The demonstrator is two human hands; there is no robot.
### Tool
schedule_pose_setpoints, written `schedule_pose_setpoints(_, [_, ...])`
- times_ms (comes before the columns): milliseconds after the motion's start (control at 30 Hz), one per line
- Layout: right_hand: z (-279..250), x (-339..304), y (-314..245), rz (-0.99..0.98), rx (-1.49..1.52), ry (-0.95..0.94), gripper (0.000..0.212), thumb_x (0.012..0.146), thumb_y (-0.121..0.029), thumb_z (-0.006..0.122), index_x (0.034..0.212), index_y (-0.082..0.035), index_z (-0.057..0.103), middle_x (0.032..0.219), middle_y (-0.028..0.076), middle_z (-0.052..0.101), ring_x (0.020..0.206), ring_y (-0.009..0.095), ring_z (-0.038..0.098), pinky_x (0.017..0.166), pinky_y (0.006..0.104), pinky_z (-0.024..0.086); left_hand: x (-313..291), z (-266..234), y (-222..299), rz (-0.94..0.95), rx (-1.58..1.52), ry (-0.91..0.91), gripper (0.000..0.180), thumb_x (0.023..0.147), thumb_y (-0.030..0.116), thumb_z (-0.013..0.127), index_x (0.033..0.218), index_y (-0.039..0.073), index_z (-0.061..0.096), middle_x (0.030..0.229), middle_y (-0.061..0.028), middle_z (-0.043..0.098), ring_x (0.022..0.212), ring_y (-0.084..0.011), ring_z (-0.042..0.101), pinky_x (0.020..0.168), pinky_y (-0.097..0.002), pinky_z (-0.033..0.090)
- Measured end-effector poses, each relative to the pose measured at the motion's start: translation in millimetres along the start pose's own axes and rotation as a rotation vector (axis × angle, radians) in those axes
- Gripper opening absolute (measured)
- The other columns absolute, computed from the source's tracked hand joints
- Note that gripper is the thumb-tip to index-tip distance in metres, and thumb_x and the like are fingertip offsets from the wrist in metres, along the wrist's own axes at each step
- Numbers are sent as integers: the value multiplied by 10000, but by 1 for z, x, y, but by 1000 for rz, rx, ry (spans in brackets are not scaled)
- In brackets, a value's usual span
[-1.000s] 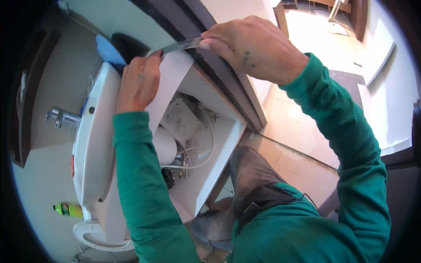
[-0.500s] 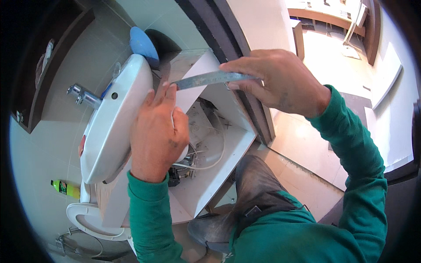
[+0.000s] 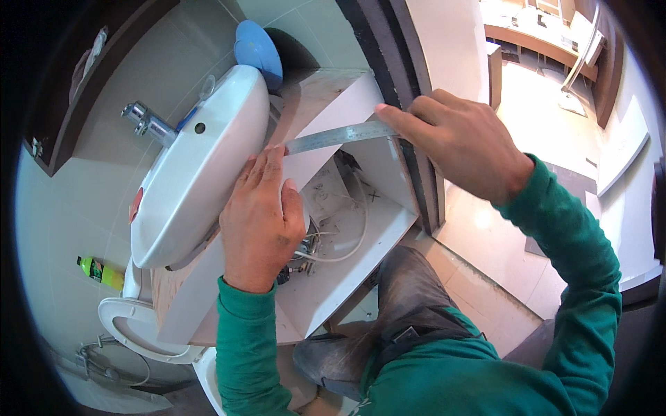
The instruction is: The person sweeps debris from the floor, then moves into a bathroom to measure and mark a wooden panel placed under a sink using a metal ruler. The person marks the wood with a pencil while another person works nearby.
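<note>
A thin steel ruler [image 3: 340, 137] spans the front strip of a white cabinet [image 3: 333, 104] beside a white washbasin [image 3: 201, 166]. My right hand [image 3: 465, 142] grips its right end, the index finger stretched toward the basin and the thumb hidden. My left hand [image 3: 260, 215] lies with fingers extended and thumb apart, its fingertips at the ruler's left end against the basin's edge. Part of a white rounded thing [image 3: 306, 216] shows beside the left palm; whether the hand touches it, I cannot tell. Inside the cabinet are a pale hose [image 3: 354, 253] and metal fittings.
A chrome tap [image 3: 149, 123] stands on the basin, and a blue round basin [image 3: 258, 54] leans behind it. A yellow-green bottle [image 3: 100, 272] and a raised toilet seat [image 3: 142, 331] are at the left. A dark door frame [image 3: 409, 104] borders the cabinet's right side.
The view has shifted, so the basin and cabinet sit further right. My right hand's grip has moved along the ruler, with the index finger now on top of its end. The left fingers have straightened.
</note>
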State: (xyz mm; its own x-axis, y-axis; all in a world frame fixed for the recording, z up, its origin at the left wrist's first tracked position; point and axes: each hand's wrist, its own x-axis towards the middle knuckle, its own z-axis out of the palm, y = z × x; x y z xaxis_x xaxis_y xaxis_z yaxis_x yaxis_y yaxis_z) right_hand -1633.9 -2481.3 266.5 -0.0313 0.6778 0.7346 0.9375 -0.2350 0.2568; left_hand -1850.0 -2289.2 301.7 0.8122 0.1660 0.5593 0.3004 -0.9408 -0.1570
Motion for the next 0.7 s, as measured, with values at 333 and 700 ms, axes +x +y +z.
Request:
schedule_pose_setpoints(333, [-6,0,-31,32,11,26,312,865,-79,704,1160,9,648,883,95,627,768,207,645,588,324,577,-9,2,-4,-36,52,25,457,923,90,560,1358,-52,575,1341,-274,625,1220,-437,620,1047,-475,493])
schedule_pose_setpoints(700, [48,15,13,37,42,97,207,913,-66,649,1119,-55,665,830,78,627,777,227,650,652,355,581,16,4,9,-141,135,-3,469,823,137,561,1224,-81,670,1078,-285,713,928,-445,719,882,-479,571])
